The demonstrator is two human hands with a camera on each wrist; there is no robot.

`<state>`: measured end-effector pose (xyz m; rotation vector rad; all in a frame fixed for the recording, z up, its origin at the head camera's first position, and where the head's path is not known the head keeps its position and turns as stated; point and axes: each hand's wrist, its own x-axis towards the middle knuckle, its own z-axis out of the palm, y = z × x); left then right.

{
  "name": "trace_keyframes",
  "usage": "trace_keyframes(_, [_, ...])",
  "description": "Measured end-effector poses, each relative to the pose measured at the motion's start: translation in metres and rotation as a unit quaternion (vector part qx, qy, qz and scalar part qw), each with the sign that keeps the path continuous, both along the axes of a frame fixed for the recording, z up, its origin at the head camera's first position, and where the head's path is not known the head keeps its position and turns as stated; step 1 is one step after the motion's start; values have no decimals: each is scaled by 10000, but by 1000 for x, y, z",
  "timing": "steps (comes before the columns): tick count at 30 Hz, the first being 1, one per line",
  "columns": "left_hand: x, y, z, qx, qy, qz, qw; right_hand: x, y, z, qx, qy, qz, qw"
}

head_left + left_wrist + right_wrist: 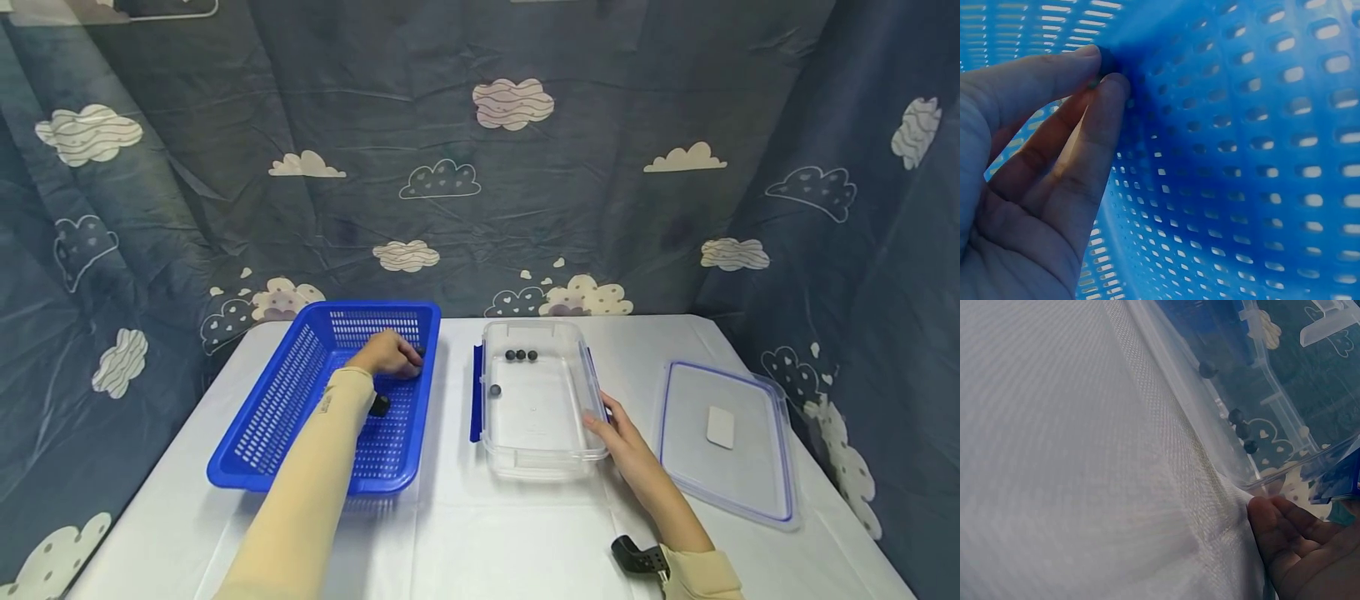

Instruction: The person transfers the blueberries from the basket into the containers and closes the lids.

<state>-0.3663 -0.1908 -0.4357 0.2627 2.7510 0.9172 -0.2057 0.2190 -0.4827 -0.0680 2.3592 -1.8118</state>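
My left hand [388, 354] reaches into a blue perforated basket [258, 486], close to its right wall. Thumb and fingertips pinch a small dark ball [1107, 61], partly hidden by the fingers in the left wrist view. At the right side of a clear plastic box [536, 462], my right hand [626, 446] grips the edge, with the thumb over the rim and the fingers along the outside. Inside that box, three dark balls [521, 355] sit in a row toward the back, and a single ball [495, 390] lies nearer the left wall.
To the right of the box, a clear lid [731, 492] with a blue seal lies flat on the white-covered table [480, 542]. A white rectangle [721, 427] shows on the lid. Blue latches [477, 392] hang at the box's sides. A cloud-patterned curtain [450, 100] surrounds the table.
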Motion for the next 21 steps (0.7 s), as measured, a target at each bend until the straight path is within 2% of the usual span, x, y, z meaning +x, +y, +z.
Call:
trace_keyframes(8, [0, -2, -1, 163, -84, 76, 9998, -2, -2, 1, 31, -18, -7, 10000])
trace_keyframes(16, [1, -17, 1, 331, -161, 377, 9986, -2, -4, 2, -31, -40, 37, 10000])
trace_keyframes(21, [1, -25, 3, 685, -349, 555, 9955, -1, -3, 0, -46, -92, -67, 9999])
